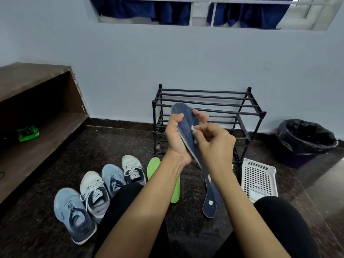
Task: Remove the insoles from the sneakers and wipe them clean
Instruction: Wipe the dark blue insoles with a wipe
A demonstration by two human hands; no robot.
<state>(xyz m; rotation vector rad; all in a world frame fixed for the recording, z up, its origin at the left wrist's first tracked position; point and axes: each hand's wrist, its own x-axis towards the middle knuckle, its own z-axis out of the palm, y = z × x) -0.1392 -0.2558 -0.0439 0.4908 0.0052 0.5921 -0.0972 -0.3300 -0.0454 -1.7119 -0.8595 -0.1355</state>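
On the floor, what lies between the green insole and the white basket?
A dark blue insole lies flat there, shown in the head view.

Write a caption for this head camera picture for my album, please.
Left hand holds a blue insole while the right hand presses a small white wipe on it.
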